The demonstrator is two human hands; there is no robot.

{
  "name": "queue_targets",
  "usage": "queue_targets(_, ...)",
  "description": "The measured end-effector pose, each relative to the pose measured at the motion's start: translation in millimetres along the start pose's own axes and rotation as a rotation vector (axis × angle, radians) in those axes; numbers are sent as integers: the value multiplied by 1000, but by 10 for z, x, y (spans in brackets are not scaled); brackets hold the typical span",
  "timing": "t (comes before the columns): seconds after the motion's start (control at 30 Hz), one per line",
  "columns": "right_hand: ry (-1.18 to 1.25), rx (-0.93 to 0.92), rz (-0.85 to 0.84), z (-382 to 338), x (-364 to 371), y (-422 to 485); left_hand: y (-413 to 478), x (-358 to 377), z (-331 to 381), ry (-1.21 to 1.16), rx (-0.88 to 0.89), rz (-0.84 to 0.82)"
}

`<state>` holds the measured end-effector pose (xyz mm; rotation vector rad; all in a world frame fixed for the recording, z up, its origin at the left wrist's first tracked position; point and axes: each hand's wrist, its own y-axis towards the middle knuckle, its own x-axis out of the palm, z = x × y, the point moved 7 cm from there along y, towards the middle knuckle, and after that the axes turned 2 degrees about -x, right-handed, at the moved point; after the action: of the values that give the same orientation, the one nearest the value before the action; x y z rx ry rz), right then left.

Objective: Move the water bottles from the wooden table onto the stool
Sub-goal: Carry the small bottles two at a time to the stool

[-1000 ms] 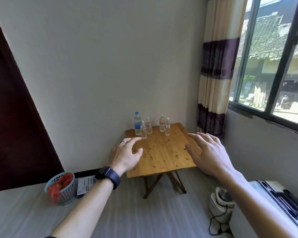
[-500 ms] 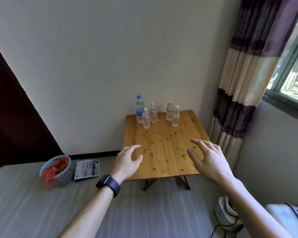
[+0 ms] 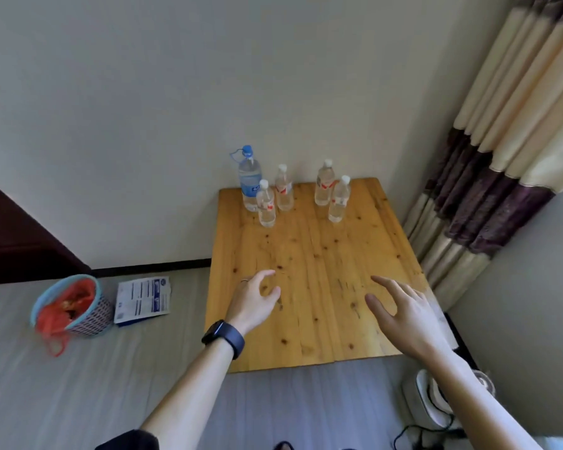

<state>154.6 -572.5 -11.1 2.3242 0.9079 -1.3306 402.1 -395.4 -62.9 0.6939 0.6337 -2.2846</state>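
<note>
Several clear water bottles stand upright at the far edge of the wooden table [image 3: 319, 313]. The tallest has a blue cap and label [image 3: 249, 178]. In front of it and beside it stand two small red-labelled bottles [image 3: 266, 204] [image 3: 284, 189]. Two more small bottles [image 3: 324, 183] [image 3: 339, 199] stand to the right. My left hand [image 3: 254, 298] and my right hand [image 3: 403, 311] hover over the near half of the table, fingers spread, holding nothing. No stool is in view.
A blue basket [image 3: 70, 306] with a red bag sits on the floor at left, a printed packet [image 3: 142, 300] beside it. A striped curtain [image 3: 501, 164] hangs at right. A white appliance with a cord [image 3: 431, 401] lies on the floor near right.
The view has tilted down and come closer to the table, and the window has left the frame. Both hands stay spread over the tabletop, further over it than before.
</note>
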Motion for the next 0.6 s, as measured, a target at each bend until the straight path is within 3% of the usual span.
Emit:
queue_targets(0.3,41,35,-179,267,585,1607,1458,76,17,64,-113,-19)
queue_targets(0.6,53,-15,-146,218,562,3692,3143,-251,466,116,-117,110)
